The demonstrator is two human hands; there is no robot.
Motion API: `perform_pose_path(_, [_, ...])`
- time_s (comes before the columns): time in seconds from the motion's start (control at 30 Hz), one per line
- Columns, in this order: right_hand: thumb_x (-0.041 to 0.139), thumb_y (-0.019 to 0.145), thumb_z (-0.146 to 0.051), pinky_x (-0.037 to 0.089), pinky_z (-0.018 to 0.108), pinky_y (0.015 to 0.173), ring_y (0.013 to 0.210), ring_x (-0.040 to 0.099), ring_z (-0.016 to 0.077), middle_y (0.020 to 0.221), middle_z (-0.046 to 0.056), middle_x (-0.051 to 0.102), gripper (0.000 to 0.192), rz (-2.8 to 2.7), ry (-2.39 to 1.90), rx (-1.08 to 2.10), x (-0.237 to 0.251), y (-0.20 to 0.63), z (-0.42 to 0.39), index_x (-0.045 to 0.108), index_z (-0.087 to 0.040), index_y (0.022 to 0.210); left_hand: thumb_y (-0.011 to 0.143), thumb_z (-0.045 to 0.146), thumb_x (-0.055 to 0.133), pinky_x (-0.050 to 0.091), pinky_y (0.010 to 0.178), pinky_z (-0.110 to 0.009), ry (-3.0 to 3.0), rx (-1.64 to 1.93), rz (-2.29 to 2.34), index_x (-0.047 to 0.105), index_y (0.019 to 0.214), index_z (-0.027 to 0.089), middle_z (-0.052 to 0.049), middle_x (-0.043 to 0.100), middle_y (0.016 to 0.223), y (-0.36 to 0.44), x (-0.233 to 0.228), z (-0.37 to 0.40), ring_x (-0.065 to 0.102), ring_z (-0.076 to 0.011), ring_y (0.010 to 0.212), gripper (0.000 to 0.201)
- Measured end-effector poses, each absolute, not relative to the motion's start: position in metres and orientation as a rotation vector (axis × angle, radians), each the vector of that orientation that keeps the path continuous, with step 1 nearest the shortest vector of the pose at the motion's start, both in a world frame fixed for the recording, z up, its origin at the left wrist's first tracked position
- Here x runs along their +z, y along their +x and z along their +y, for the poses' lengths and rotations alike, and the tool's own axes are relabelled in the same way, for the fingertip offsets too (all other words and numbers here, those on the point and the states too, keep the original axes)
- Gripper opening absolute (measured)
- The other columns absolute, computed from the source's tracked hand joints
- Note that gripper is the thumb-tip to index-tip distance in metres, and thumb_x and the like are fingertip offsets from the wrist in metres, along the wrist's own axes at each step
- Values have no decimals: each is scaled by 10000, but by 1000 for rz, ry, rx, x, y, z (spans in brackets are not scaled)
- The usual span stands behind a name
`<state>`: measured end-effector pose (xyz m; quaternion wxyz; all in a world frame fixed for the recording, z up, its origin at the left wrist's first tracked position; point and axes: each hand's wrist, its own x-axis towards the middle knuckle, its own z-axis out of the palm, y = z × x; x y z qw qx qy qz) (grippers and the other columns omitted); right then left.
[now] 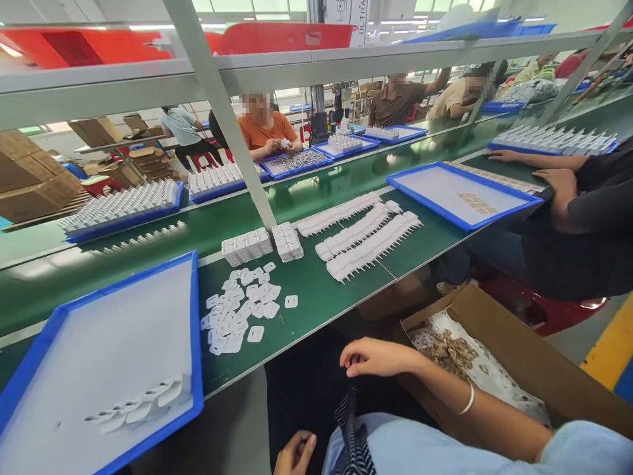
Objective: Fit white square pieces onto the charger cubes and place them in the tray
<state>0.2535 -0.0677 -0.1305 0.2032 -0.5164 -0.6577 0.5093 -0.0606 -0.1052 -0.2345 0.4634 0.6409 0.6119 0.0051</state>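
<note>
My right hand (378,357) hovers above my lap, in front of the table edge. Its fingers are loosely bent and a little apart, with nothing visible in them. Lower down, at the bottom of the view, my left hand (295,454) rests with its fingers curled closed; I see nothing in it. A black-and-white striped cloth strip (352,435) lies on my lap between the hands. On the green table, a loose pile of small white plastic plates (237,310) lies nearest. Behind it stand stacks of similar white plates (247,247). Rows of white parts with thin pins (373,245) lie to the right.
A blue-rimmed tray (195,330) at left holds a short row of white pieces. Another blue tray (425,210) at right holds flat tan pieces. An open cardboard box (494,349) stands beside my right arm. A co-worker's hands (556,181) rest at far right. A slanted post (227,112) rises from the table.
</note>
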Motion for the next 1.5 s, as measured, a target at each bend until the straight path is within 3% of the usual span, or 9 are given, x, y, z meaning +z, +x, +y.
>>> perform_pose_path(0.13, [616, 956, -357, 557, 317, 890, 968, 688, 183, 1092, 58, 740, 250, -1631, -1506, 1104, -83, 266, -56, 699, -197, 1130, 892, 616, 460, 512, 741, -300, 1619, -82, 1500, 727, 1118, 211, -46, 710, 784, -50, -229, -82, 704, -242, 817, 535])
perform_pose_path(0.3, [710, 870, -506, 416, 544, 1099, 1295, 494, 376, 1362, 204, 585, 660, -1302, -1875, 146, -76, 261, -2, 535, -132, 1385, 970, 417, 496, 484, 917, -324, 1702, -217, 1520, 615, 1369, 133, -145, 743, 1139, -12, -229, -65, 698, -277, 1093, 504])
perform_pose_path(0.43, [715, 842, -599, 454, 546, 988, 1203, 511, 424, 1330, 269, 565, 805, -1270, -2166, -169, -93, 251, 32, 485, -62, 1396, 986, 341, 495, 460, 1008, -381, 1742, -253, 1581, 600, 1388, 113, -192, 649, 1368, 4, -235, -67, 649, -328, 1220, 474])
perform_pose_path(0.63, [727, 858, -474, 433, 523, 941, 1142, 529, 419, 1286, 289, 557, 625, -1099, -2388, -201, -97, 231, 49, 522, -35, 1254, 1006, 285, 407, 475, 1014, -373, 1740, -131, 1539, 614, 1377, 101, -164, 712, 1171, -14, -233, -78, 685, -284, 1104, 462])
perform_pose_path(0.83, [733, 829, -379, 440, 520, 974, 1160, 552, 396, 1218, 243, 624, 580, -1065, -2379, -79, -93, 220, 37, 498, -64, 1256, 933, 285, 533, 531, 946, -339, 1651, 62, 1202, 727, 1192, 154, -109, 724, 1057, -32, -193, -65, 694, -230, 965, 349])
perform_pose_path(0.93, [778, 772, -368, 475, 498, 980, 1131, 586, 360, 1194, 197, 643, 594, -1177, -2126, -11, -89, 203, 10, 512, -110, 1236, 960, 456, 548, 506, 1022, -313, 1524, 266, 1028, 696, 1252, 224, -72, 725, 1145, -31, -145, -50, 674, -210, 1092, 401])
perform_pose_path(1.1, [800, 768, -320, 538, 435, 961, 1125, 621, 289, 1249, 144, 616, 665, -1351, -1511, 121, -85, 143, -55, 486, -192, 1340, 792, 522, 792, 460, 1132, -425, 1092, 817, 793, 599, 1401, 200, -137, 650, 1384, -7, -94, -43, 594, -324, 1303, 716])
perform_pose_path(1.4, [658, 768, -105, 495, 537, 1054, 1249, 561, 309, 1304, 149, 591, 756, -1553, -1097, 226, -120, 102, -72, 396, -204, 1471, 755, 283, 857, 545, 1031, -309, 675, 1244, 980, 579, 1418, 257, -92, 695, 1336, 11, -103, -75, 662, -278, 1246, 720])
perform_pose_path(1.5, [623, 778, -94, 487, 506, 1063, 1265, 556, 294, 1326, 161, 586, 757, -1619, -1004, 253, -119, 107, -68, 381, -179, 1490, 749, 293, 868, 561, 994, -282, 622, 1351, 1049, 679, 1293, 226, -91, 737, 1258, 14, -100, -75, 696, -264, 1194, 580])
